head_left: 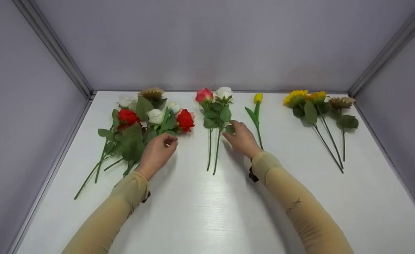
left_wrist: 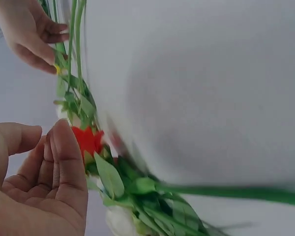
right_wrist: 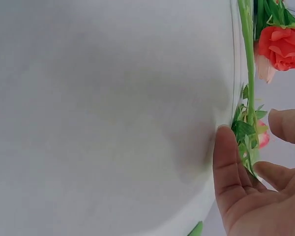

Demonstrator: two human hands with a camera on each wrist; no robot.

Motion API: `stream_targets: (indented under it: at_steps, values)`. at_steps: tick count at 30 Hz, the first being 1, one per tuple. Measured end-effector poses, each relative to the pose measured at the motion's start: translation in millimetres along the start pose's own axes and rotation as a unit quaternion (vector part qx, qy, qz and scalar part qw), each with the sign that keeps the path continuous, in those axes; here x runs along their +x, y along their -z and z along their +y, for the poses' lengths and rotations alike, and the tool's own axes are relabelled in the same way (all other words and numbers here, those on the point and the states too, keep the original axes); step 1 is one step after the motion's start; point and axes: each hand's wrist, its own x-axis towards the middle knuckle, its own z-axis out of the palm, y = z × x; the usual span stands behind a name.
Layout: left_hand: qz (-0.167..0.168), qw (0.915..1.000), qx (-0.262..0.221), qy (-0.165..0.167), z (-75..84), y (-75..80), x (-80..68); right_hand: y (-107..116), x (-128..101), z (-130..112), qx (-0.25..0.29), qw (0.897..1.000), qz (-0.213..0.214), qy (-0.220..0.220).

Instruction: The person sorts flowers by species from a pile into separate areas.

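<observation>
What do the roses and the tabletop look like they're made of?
The roses look artificial: matte, fabric-like petals and uniformly green, plastic-looking stems and leaves, though the pictures cannot fully settle it. The tabletop looks like a smooth white laminate or coated board with a semi-gloss finish; it shows a soft sheen near the middle. The right hand touches a leaf.

— What lies just to the right of the right hand's fingers [head_left: 233, 124]?
— A single yellow artificial tulip [head_left: 258, 98] on a green stem.
— And farther right, well apart from them?
— Two yellow fabric sunflowers and a brown one [head_left: 310, 112], lying flat on the white tabletop [head_left: 207, 211], grey walls [head_left: 207, 42] behind.
</observation>
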Motion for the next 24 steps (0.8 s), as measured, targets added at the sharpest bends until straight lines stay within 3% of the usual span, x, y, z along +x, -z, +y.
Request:
stream_targets:
  at_steps: [5,9,12,16,19,24]
  values:
    - [0.053,0.9981,0.033,-0.001,-24.6,36.3,1.8,4,-7,-5,-0.042,0.998,0.028,0.035]
    - [0.105,0.993,0.053,0.01,-49.5,65.6,2.9,4,-13,-14,-0.093,0.991,0.055,0.082]
    - [0.149,0.9854,0.08,0.017,-69.6,84.9,5.3,-1,-19,-23,-0.125,0.983,0.06,0.122]
    - [0.203,0.9698,0.132,0.03,-99.0,106.5,6.9,-14,-32,-42,-0.16,0.967,0.035,0.194]
    - [0.202,0.9639,0.157,0.072,-117.5,118.6,4.8,-27,-47,-60,-0.194,0.948,-0.003,0.253]
    - [0.127,0.9664,0.166,0.15,-132.4,131.4,-0.5,-49,-74,-86,-0.255,0.898,-0.051,0.355]
